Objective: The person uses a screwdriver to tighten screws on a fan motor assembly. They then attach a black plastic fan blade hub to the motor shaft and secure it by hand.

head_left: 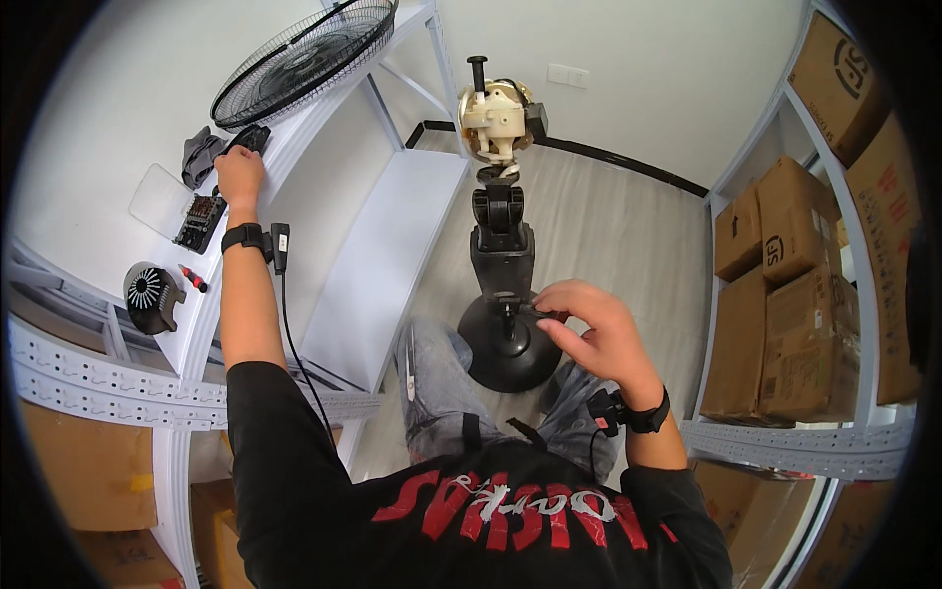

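Pinching a dark piece (551, 315) beside the fan stand (503, 263) with my right hand (596, 329), my left hand's (241, 175) hold unclear, I judge the stand stiff, bottom-heavy, best held mid-column.

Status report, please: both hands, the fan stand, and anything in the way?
Left hand at black part on shelf, grip unclear. Right hand beside lower fan stand, contact unclear. Stand upright, cream motor head exposed. Possible snag: black cable beside left forearm.
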`<state>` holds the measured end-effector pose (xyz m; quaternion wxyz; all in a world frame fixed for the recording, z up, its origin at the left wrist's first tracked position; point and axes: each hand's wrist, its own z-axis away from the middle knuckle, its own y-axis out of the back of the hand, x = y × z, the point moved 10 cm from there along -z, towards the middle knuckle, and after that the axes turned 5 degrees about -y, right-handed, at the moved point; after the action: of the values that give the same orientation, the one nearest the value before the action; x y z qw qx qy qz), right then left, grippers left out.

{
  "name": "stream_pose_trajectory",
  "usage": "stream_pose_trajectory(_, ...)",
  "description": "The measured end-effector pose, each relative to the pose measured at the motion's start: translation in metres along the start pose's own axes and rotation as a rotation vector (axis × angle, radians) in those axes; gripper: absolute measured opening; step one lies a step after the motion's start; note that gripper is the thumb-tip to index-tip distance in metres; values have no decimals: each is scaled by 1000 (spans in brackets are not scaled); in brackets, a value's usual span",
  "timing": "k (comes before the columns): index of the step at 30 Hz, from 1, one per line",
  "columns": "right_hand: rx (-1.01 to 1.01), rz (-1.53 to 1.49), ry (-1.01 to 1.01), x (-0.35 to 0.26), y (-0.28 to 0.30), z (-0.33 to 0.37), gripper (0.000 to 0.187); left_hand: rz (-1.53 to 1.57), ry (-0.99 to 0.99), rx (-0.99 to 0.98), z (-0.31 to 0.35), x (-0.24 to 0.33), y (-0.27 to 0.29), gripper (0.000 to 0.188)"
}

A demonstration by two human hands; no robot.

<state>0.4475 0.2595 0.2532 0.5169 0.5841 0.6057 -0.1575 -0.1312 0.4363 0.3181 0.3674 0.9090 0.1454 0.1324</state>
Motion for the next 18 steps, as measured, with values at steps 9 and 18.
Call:
stream_pose_trajectory(9, 119, -39, -81, 17, 12, 8, 15, 184, 14, 90, -10, -26, 14, 22)
stream_pose_trajectory(18, 140, -38, -132, 20, 2, 3, 14, 604, 52, 252, 8, -28, 38, 23)
